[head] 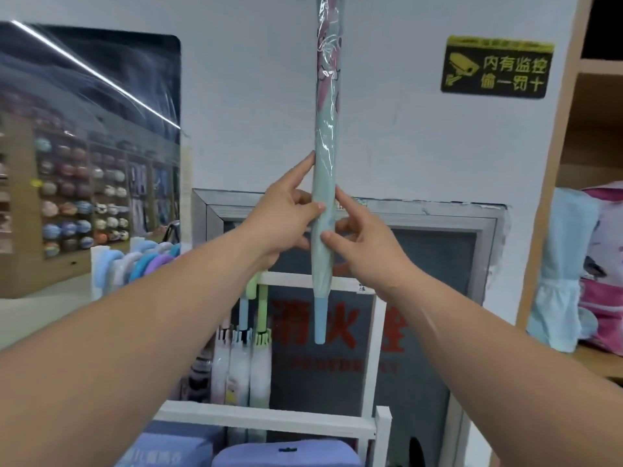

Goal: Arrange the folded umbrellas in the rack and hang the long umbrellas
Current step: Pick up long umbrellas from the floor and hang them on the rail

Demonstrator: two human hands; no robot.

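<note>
Head view: a white rack (369, 348) stands against the far wall before a grey cabinet door (438, 264). Hanging umbrellas (259, 308) fill the rack's left end, more curved handles (141, 264) sit further left, and a yellow-and-black sign (497, 67) is up on the right. Both arms reach forward. The left hand (286, 214) and right hand (367, 244) each pinch the long umbrella (325, 163) between thumb and fingers, from opposite sides. The umbrella hangs vertical above the rack's top rail, blue tip down.
</note>
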